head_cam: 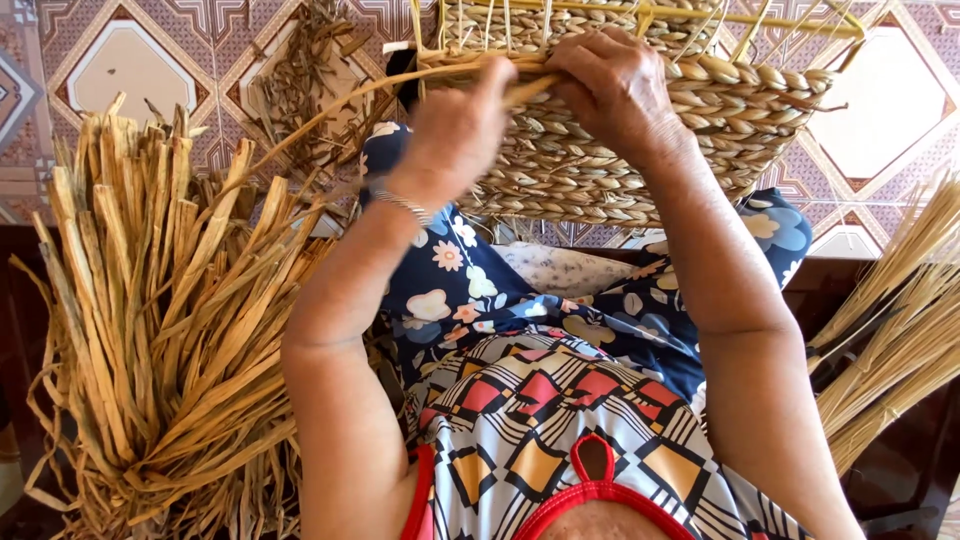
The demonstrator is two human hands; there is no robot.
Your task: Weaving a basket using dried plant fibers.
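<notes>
A half-woven straw basket (pixel 720 130) rests on my knees, its rim of upright yellow stakes at the top. My left hand (pixel 455 135) is closed on a long dried straw strand (pixel 330 115) that runs off to the left, pressing it against the basket's upper edge. My right hand (pixel 610 85) grips the woven rim beside it, fingers curled over the plaited rows. A thin metal bracelet (pixel 405 205) circles my left wrist.
A big bundle of dried flat straw (pixel 160 330) stands at my left. Another sheaf of thinner stalks (pixel 900 330) lies at my right. Straw scraps (pixel 300 80) litter the patterned tile floor (pixel 120 60). My lap is covered by flowered and geometric cloth (pixel 520 330).
</notes>
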